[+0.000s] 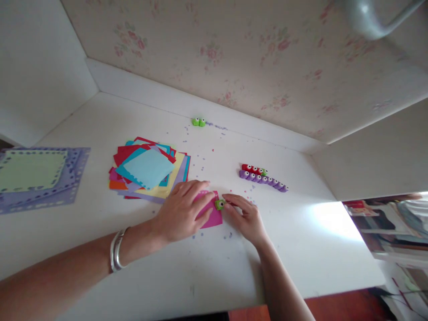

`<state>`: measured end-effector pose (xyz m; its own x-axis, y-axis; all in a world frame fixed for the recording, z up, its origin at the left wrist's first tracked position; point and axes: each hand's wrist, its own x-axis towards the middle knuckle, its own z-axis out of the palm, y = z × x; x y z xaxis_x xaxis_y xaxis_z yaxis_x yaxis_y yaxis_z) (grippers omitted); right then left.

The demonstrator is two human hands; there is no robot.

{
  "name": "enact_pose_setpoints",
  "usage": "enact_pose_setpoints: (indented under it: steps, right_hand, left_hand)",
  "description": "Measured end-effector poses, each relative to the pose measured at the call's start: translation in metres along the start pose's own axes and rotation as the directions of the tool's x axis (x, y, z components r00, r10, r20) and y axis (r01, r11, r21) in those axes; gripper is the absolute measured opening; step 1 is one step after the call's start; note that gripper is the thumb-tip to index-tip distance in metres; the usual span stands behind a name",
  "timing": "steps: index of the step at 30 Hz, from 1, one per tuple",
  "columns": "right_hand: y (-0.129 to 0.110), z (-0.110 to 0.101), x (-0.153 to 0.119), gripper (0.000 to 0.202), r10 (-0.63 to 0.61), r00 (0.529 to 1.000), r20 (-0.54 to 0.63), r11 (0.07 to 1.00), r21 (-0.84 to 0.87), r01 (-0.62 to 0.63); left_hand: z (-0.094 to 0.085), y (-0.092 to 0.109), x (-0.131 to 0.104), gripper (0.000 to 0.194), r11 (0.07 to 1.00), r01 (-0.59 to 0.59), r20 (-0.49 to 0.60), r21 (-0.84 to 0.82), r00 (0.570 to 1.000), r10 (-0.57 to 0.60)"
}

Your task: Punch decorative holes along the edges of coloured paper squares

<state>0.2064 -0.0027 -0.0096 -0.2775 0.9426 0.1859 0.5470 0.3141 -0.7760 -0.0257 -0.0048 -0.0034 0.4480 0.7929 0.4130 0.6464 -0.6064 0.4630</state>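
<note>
The big white table (310, 254) is under everything. On my left are purple sheets (80, 178) with holes in them, and a light green sheet (33, 169) lies on top. Nearer to me is a messy pile of colored paper (147, 167); if my left arm bumps it, I think the top ones could slide off. My left hand (182, 211) is flat, with its fingers spread wide over the pink paper (214, 218). If I press too lightly, the paper could turn or slip, and if a finger goes too near the edge, it could get in the way. My right hand (249, 227) has its thumb and pointing finger close together by the little green eye thing (220, 204), but I can't tell how hard they squeeze. That green thing is at the right edge of the pink paper. If my fingers tip it, it could bend the paper. To the right, the purple row (264, 178) lies beside the shorter red row (250, 168), and a push from my arm could knock them crooked. Two green ones (199, 121) sit together near the back. Tiny purple bits (230, 235) are about, and a quick sleeve or puff could scatter them.
</note>
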Motion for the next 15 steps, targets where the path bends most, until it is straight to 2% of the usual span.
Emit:
enact_pose_setpoints:
  steps: [3, 5, 9, 15]
  right_hand:
    - [-0.004, -0.001, 0.006, 0.020, 0.108, 0.994, 0.009, 0.994, 0.008, -0.108]
    - [-0.006, -0.002, 0.010, 0.021, 0.150, 0.986, 0.066, 0.988, 0.024, -0.152]
    - [-0.008, -0.005, 0.014, 0.019, 0.176, 0.973, 0.152, 0.981, 0.056, -0.187]
    - [-0.006, -0.012, 0.014, 0.018, 0.217, 0.958, 0.186, 0.974, 0.030, -0.226]
  left_hand:
    - [-0.003, 0.004, -0.006, 0.021, 0.990, -0.144, 0.121, -0.014, 0.982, 0.144]
    - [0.000, 0.006, -0.010, 0.022, 0.984, -0.176, 0.167, -0.027, 0.970, 0.178]
    - [0.008, 0.009, -0.016, 0.029, 0.986, -0.162, 0.230, -0.034, 0.959, 0.166]
    - [0.013, 0.014, -0.021, 0.047, 0.993, -0.118, 0.274, -0.014, 0.954, 0.117]
